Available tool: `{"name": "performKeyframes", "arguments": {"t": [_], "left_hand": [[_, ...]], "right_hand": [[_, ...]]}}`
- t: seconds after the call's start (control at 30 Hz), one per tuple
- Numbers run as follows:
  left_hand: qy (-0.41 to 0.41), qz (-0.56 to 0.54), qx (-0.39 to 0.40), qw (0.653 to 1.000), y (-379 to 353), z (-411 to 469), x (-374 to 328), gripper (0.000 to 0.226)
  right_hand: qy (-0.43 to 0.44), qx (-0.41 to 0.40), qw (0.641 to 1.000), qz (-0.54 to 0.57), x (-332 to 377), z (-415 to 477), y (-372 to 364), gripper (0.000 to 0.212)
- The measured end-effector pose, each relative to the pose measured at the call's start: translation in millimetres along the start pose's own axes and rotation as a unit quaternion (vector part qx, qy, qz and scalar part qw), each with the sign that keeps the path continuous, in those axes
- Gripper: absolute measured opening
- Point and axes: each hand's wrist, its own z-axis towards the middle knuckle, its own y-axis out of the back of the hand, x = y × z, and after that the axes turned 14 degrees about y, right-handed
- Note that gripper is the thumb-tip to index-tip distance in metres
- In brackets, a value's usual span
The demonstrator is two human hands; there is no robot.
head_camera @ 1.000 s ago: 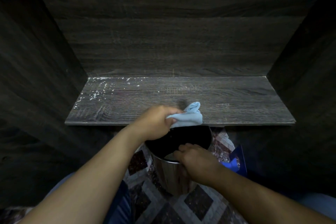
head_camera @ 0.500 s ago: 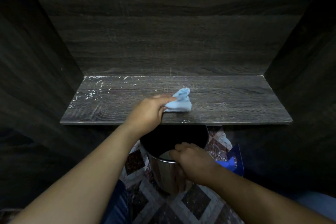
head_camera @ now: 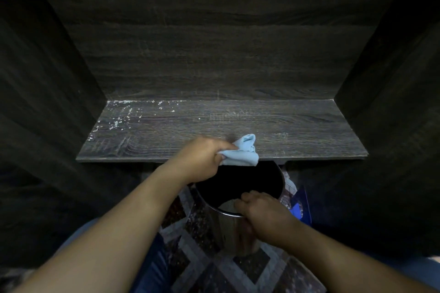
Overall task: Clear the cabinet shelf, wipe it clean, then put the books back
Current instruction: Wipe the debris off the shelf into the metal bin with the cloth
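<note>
The dark wood cabinet shelf lies bare in front of me, with white crumbs scattered over its back left corner. My left hand grips a bunched light blue cloth at the shelf's front edge, partly over the rim of the bin. A shiny metal bin stands just below that edge, and my right hand holds its near rim. No books are in view.
The cabinet's side walls close in on the left and right. A blue object lies on the patterned tile floor to the right of the bin.
My left hand pushed the cloth back onto the shelf, then drew it forward again to the front edge above the bin. My right hand stayed on the bin's rim.
</note>
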Motion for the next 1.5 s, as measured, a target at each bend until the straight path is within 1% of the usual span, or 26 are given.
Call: {"name": "performKeyframes", "arguments": {"t": [0.1,0.13,0.2,0.3,0.37,0.5,0.6,0.7,0.8,0.87,0.9,0.93,0.97,1.03,1.1,1.17,1.27,1.33,1.5], "left_hand": [[0.011,-0.008,0.028,1.0,3.6,-6.1,-7.7,0.035],[0.013,-0.018,0.026,0.999,4.3,-7.8,-10.1,0.035],[0.008,-0.046,-0.023,0.999,2.9,-8.8,-14.5,0.038],[0.009,-0.087,-0.131,0.987,-5.3,0.2,-14.9,0.045],[0.001,-0.093,-0.158,0.983,-13.4,9.3,-9.9,0.047],[-0.011,-0.052,-0.109,0.993,-25.6,16.8,-4.7,0.046],[0.001,-0.029,-0.086,0.996,-22.1,17.0,-5.9,0.042],[0.023,-0.025,-0.015,0.999,-8.5,16.0,-5.5,0.038],[0.042,-0.037,0.073,0.996,2.8,13.6,-3.6,0.034],[0.047,-0.071,0.095,0.992,5.0,11.6,0.2,0.032],[0.051,-0.087,0.082,0.992,5.6,10.5,2.8,0.031],[0.055,-0.098,0.051,0.992,6.2,10.0,5.4,0.03],[0.056,-0.101,0.01,0.993,7.1,10.6,8.6,0.03],[0.061,-0.102,-0.072,0.99,11.3,11.6,12.9,0.031],[0.068,-0.109,-0.138,0.982,19.4,13.2,16.5,0.034],[0.076,-0.112,-0.197,0.971,27.1,16.5,23.3,0.034],[0.132,-0.102,-0.278,0.946,37.1,22.5,39.2,0.029],[0.153,-0.09,-0.293,0.939,40.0,26.7,49.8,0.028],[0.156,-0.056,-0.267,0.949,47.2,40.8,72.9,0.031]], "right_hand": [[-0.003,0.013,1.0,0.0,2.7,-6.0,4.6,0.034],[-0.004,0.017,1.0,0.003,3.1,-7.2,4.8,0.034],[-0.007,0.024,1.0,0.01,3.4,-8.1,5.3,0.036],[-0.014,0.024,0.999,0.016,2.8,-6.3,5.2,0.034],[-0.015,0.026,0.999,0.04,3.3,-4.3,7.4,0.028],[-0.024,0.047,0.997,0.051,3.3,0.3,10.5,0.023],[-0.024,0.057,0.997,0.048,3.6,1.3,13.6,0.023],[-0.03,0.085,0.994,0.06,2.5,0.1,17.4,0.026],[-0.021,0.088,0.995,0.052,3.2,-1.1,20.3,0.027],[-0.017,0.075,0.997,0.033,3.7,-1.1,19.0,0.028],[-0.012,0.078,0.996,0.039,4.4,0.2,19.5,0.027],[-0.012,0.083,0.995,0.054,3.6,1.7,18.5,0.025],[-0.02,0.092,0.993,0.063,2.4,3.5,18.8,0.023],[-0.02,0.084,0.995,0.051,2.6,9.4,22.4,0.022],[-0.019,0.08,0.995,0.049,3.1,17.0,27.1,0.022],[-0.016,0.098,0.994,0.044,3.9,24.8,27.5,0.026],[-0.016,0.103,0.993,0.054,3.9,38.8,27.3,0.026],[-0.013,0.104,0.992,0.064,3.9,49.4,25.3,0.026],[-0.008,0.108,0.992,0.068,6.8,74.7,23.8,0.029]]}}
